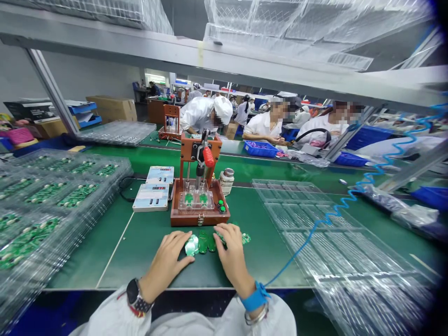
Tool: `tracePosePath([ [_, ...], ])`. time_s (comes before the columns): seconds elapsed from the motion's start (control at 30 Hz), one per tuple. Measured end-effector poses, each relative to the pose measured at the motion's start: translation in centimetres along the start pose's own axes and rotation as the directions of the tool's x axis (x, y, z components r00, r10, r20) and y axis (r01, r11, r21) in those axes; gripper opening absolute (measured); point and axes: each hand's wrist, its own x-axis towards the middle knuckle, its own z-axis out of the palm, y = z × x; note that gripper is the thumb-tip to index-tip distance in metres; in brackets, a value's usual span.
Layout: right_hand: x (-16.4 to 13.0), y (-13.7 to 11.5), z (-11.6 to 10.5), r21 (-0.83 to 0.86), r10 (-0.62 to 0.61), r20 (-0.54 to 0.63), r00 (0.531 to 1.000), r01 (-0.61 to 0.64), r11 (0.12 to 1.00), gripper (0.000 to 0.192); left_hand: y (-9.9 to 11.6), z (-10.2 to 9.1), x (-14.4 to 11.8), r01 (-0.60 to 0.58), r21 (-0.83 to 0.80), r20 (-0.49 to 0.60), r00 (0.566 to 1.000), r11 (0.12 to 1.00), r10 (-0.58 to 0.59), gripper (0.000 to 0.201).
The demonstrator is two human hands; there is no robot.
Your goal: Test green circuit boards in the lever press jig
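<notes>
Our left hand [168,259] lies flat and loose on the green mat [147,242], fingertips touching the small green circuit boards [205,242]. Our right hand [231,254], open too, rests on those boards, just before the wooden test fixture [199,205].

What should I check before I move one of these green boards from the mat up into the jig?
1. Boards within reach, between both hands: ok.
2. Left hand free, flat on the mat: ok.
3. Right hand touching the boards, grip on one: cannot tell.
4. Jig nests free: not ok, two green boards sit in it.
5. Red lever raised: ok.
6. Blue wrist strap on: ok.
</notes>
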Motion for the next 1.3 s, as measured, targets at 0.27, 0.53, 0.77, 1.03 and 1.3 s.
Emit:
tracePosePath([
  [0.27,2.4,-2.6,0.2,0.077,-0.145,0.621,0.77,0.124,0.989,0.042,-2.6,-1.7,-0.6,0.153,0.012,-0.198,0.969,0.988,-0.148,0.042],
  [0.53,3.4,-3.3,0.4,0.224,-0.161,0.665,0.73,0.011,0.975,0.041,-3.1,-4.3,1.4,0.157,-0.021,-0.26,0.953,0.987,-0.157,0.041],
  [0.77,3.6,-3.1,1.0,0.207,-0.178,0.69,0.702,0.044,0.977,0.046,-3.4,-3.9,2.0,0.16,-0.038,-0.268,0.949,0.986,-0.164,0.035],
  [1.03,11.7,-5.8,-3.3,0.357,-0.009,-0.146,0.989,0.061,0.932,0.023,-4.1,-4.2,1.1,0.212,-0.008,-0.246,0.947,0.977,-0.207,0.041],
  [1.3,17.1,-7.5,-4.0,0.206,-0.349,-0.251,0.903,0.402,0.892,0.035,-3.6,-2.5,-1.0,0.305,-0.039,0.004,0.952,0.952,-0.305,0.062],
])
